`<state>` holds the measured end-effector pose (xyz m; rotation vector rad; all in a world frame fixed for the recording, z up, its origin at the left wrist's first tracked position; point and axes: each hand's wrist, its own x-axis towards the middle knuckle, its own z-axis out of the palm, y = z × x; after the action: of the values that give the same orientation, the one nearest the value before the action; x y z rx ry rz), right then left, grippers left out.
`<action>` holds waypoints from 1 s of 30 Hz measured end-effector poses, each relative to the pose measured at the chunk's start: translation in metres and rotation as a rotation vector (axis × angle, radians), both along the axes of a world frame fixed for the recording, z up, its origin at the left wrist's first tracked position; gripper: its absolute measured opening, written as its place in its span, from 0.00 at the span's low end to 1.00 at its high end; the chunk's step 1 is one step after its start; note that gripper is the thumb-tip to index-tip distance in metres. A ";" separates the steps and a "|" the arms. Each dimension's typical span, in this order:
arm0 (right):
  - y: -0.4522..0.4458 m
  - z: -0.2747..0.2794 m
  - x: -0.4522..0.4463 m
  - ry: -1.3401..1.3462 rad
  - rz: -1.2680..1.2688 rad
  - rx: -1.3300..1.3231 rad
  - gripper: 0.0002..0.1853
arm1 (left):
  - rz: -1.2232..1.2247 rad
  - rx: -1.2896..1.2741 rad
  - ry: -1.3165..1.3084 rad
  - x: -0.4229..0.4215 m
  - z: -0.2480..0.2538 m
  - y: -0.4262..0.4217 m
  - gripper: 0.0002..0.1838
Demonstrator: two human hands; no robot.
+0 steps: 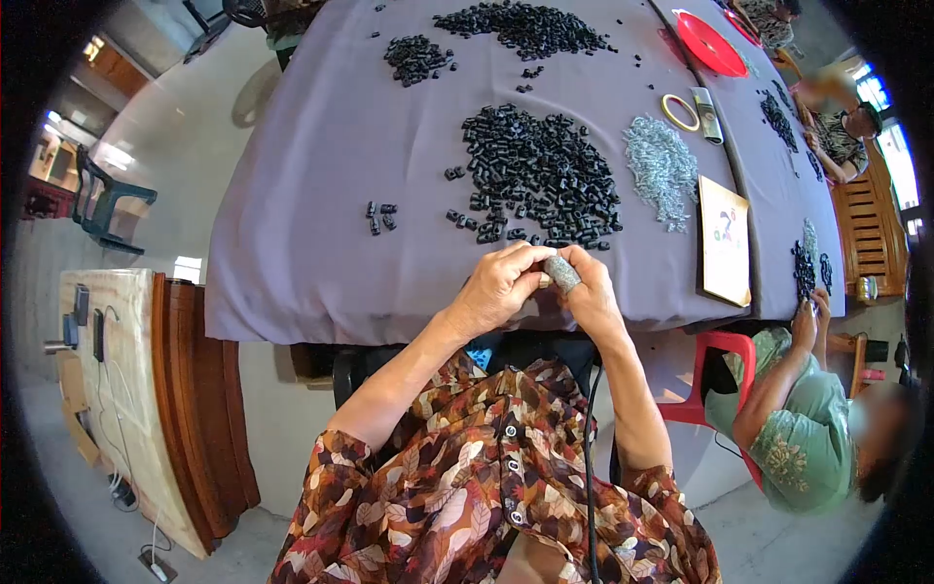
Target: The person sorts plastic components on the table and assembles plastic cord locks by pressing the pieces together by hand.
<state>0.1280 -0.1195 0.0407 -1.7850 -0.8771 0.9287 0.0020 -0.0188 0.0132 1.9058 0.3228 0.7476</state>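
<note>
My left hand (501, 290) and my right hand (592, 292) meet at the front edge of the cloth-covered table, fingers bent and pressed together. A grey speckled wrap (561, 273) shows between them, apparently around a digit of my right hand. Whatever my fingertips pinch is hidden or too small to name. Just beyond my hands lies a large pile of small black plastic pieces (540, 170). A few loose black pieces (382, 216) sit apart to its left. To the right spreads a heap of small clear pieces (662, 170).
A cardboard-like panel (725, 243), a tape roll (680, 112) and a red tray (712, 44) lie on the right side. More black pieces (525, 27) are at the far end. A person in green (793, 428) works at right, near a red chair (700, 380).
</note>
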 end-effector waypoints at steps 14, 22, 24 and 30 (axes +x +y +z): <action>-0.015 0.007 0.048 -0.536 -0.224 0.038 0.06 | 0.064 -0.699 0.054 -0.008 -0.003 0.008 0.07; -0.011 -0.015 0.131 -0.964 -0.322 -0.014 0.07 | 0.009 -0.754 -0.100 -0.008 -0.012 0.012 0.08; 0.002 -0.014 0.139 -1.030 -0.298 -0.051 0.09 | 0.011 -0.755 -0.101 -0.007 -0.011 0.012 0.08; 0.026 -0.014 0.140 -1.097 -0.226 -0.220 0.14 | 0.030 -0.779 -0.058 -0.010 -0.006 0.011 0.08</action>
<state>0.2680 -0.0933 0.0267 -2.5380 -1.1955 -0.2009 -0.0076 -0.0074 0.0076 1.1436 0.5178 0.5769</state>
